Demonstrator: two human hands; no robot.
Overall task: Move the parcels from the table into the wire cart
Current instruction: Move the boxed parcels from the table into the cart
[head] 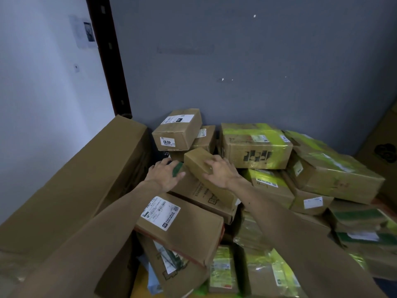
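A grey wall [247, 61] backs the scene, meeting a white wall [38, 93] at a dark upright post [107, 57]. Along the left, a long flat cardboard carton [71, 179] leans lengthwise beside a heap of parcels. The heap fills the centre and right: a wide box bound in yellow-green tape [255, 147] sits at the back, another taped box [335, 175] tilts beside it to the right, and a brown box labelled 4010 [178, 130] perches at the back left corner. Nearer the camera, a box with a white shipping label [180, 224] lies slanted on top of lower parcels. In the middle of the heap, a small plain brown parcel [204, 168] rests tilted on the boxes below it. The right hand [219, 171] lies over its near end with fingers spread and curled onto its top face. The left hand [165, 173] is laid open, fingers apart, against a dark green packet [177, 168] just left of that parcel.
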